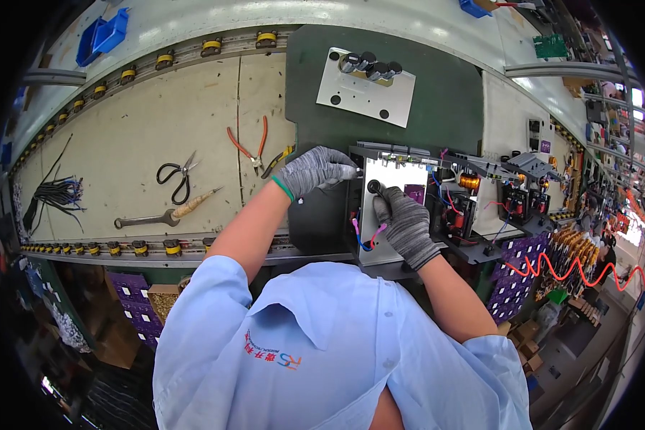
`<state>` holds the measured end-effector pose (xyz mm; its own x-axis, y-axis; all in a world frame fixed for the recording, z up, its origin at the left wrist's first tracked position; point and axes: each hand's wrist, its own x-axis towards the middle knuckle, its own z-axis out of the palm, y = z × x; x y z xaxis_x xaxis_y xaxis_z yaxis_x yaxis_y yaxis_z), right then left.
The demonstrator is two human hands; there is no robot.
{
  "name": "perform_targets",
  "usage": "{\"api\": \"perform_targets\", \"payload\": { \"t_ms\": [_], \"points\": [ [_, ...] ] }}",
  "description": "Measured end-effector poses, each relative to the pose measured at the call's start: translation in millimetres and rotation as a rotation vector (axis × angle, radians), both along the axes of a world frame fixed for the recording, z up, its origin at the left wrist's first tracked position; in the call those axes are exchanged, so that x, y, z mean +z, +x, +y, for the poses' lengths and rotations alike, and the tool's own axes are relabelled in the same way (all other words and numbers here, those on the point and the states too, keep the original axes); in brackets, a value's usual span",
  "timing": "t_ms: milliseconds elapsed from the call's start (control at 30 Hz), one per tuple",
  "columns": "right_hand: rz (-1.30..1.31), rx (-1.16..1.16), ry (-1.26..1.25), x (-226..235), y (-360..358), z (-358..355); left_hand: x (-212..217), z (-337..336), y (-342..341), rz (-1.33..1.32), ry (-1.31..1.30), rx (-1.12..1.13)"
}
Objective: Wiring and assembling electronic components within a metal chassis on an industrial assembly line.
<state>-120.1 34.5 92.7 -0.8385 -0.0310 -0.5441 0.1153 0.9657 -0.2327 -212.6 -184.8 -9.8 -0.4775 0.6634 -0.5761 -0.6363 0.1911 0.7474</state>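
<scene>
An open metal chassis (387, 247) with a shiny inner plate stands in front of me on a dark green mat (315, 93). My left hand (314, 172), in a grey glove, has its fingertips together at the chassis's upper left edge; what they pinch, if anything, is too small to make out. Gloved likewise, my right hand (407, 223) reaches over the plate, thumb and forefinger closed at a black round piece (374, 187). Red and blue wires with pink connectors (369, 236) hang by the near left side of the chassis. A purple board (415, 193) shows beside my right fingers.
A silver panel (365, 89) with black cylinders lies beyond the chassis. Leftward are orange-handled pliers (254, 149), yellow-handled cutters (277, 162), scissors (179, 177), a wrench (150, 219) and a cable bundle (54, 193). Other wired assemblies (527, 190) stand right; a red coiled cord (580, 276) hangs there.
</scene>
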Motion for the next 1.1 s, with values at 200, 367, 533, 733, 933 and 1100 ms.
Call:
{"api": "perform_targets", "payload": {
  "t_ms": [200, 367, 533, 733, 933, 1100],
  "points": [
    [0.085, -0.010, -0.041, -5, 6, 1, 9, 20, -5, 0.439, -0.191, -0.212],
    [0.052, -0.023, -0.015, -6, 7, 1, 7, 18, -12, 0.316, 0.136, -0.261],
    [0.069, -0.023, -0.052, -8, 8, 2, 1, 18, 6, -0.091, 0.330, -0.117],
    [0.104, -0.011, -0.058, -9, 9, 3, 4, 28, 17, -0.142, 0.320, 0.036],
    [0.124, -0.008, -0.046, -9, 10, 3, -1, 32, 12, -0.195, 0.357, 0.018],
    [0.093, -0.029, -0.074, -6, 8, 3, -6, 38, 20, -0.263, 0.458, 0.081]
  ]
}}
